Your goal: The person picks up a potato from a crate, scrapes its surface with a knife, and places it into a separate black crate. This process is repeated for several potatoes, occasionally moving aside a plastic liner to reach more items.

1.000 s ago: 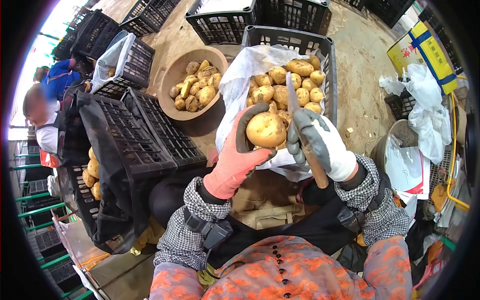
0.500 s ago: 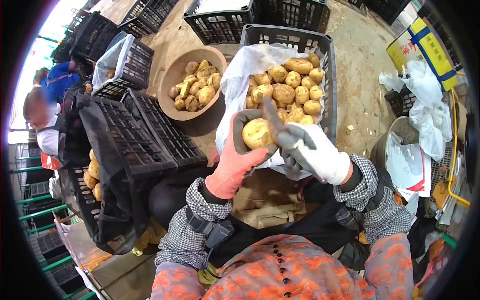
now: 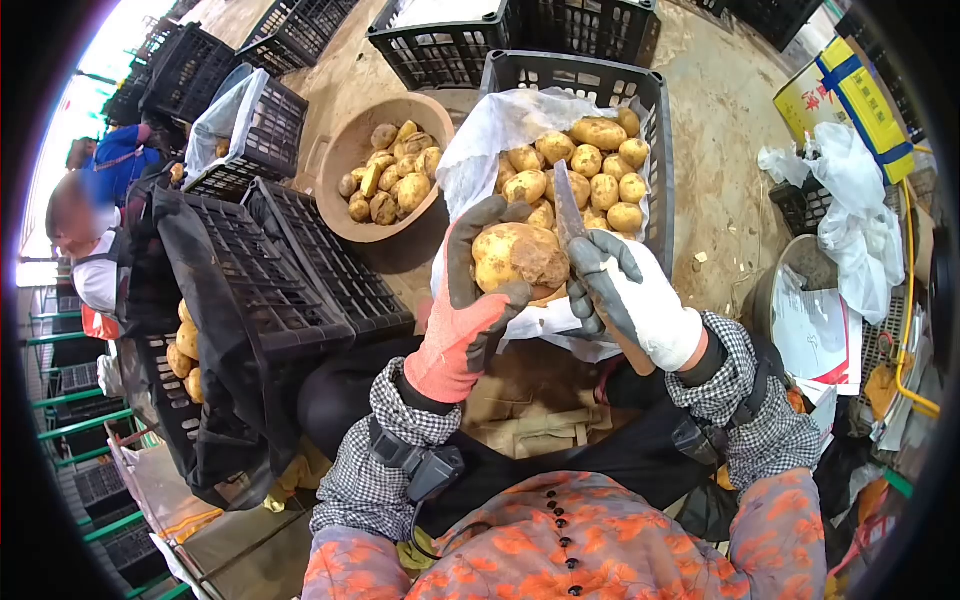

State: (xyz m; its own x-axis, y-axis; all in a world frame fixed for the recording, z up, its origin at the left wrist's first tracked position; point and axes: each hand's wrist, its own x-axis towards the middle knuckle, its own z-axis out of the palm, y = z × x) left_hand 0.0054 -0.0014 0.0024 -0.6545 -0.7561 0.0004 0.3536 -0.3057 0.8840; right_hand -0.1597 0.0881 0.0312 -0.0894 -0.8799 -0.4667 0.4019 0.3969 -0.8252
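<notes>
My left hand, in a pink and grey glove, is closed around a large potato. A rough brown patch covers the potato's right side. In a white and grey glove, my right hand grips a knife by its wooden handle, the blade pointing up and away just right of the potato. Beyond both hands is a black crate lined with white plastic and filled with potatoes.
A round tan basin of potatoes, some cut, stands left of the crate. Black crates are stacked at the left, where two people are nearby. To the right are a bucket, plastic bags and a yellow box.
The potato in my left hand has turned, bringing its rough brown patch into view. My right hand has shifted slightly down, and the knife now stands more upright, its handle showing.
</notes>
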